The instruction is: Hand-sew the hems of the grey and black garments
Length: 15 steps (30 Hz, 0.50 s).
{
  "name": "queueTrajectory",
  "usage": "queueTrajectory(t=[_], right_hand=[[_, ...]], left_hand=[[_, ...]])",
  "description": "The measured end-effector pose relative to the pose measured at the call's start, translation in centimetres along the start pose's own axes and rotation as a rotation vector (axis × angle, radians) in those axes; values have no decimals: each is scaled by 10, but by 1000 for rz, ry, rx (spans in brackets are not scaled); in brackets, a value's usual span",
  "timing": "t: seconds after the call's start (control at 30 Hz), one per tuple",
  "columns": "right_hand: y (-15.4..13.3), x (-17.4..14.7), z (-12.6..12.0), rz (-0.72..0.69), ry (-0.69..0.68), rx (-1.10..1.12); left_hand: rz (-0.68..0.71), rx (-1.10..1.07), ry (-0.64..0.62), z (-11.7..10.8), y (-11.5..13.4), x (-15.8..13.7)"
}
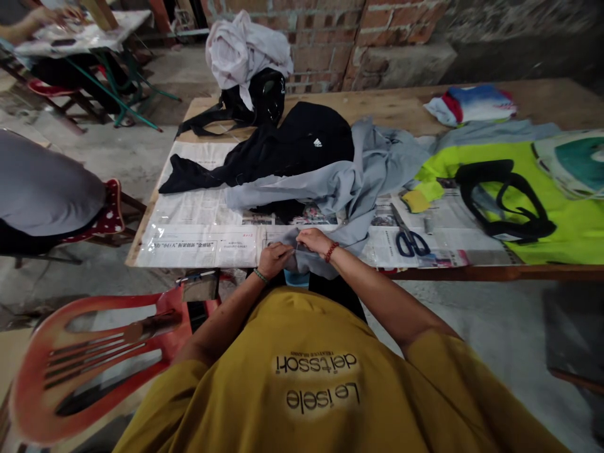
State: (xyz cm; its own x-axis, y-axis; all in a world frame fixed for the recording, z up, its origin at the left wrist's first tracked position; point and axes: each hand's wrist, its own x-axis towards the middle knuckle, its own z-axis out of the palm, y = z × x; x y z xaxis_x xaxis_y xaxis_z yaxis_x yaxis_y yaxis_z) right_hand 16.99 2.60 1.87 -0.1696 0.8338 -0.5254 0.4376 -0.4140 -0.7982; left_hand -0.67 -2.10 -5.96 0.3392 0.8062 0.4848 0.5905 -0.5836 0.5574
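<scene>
Both my hands are close together at the table's front edge, over a grey garment (325, 264). My left hand (276, 258), with a beaded bracelet on its wrist, has its fingers pressed together at the edge of the grey cloth. My right hand (315, 242), wearing a reddish bead bracelet, is closed in a pinch just above and to the right. A thin pale line shows between the two hands, too fine to name. The grey garment stretches back from my hands across the table, beside a black garment (302, 141) with a white logo.
Dark-handled scissors (411, 243) lie right of my hands. Neon-yellow clothing (509, 154) carries a black looped object (504, 200). A black bag (264, 97) with pale cloth stands at the back left. A red chair (89, 358) is at my left; other people sit beyond.
</scene>
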Motion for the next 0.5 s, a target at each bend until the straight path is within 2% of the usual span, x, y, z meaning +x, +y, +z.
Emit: queueTrajectory(t=[0.5], right_hand=[[-2, -1, -1, 59, -126, 51]], left_hand=[[-32, 23, 39, 3, 2, -1]])
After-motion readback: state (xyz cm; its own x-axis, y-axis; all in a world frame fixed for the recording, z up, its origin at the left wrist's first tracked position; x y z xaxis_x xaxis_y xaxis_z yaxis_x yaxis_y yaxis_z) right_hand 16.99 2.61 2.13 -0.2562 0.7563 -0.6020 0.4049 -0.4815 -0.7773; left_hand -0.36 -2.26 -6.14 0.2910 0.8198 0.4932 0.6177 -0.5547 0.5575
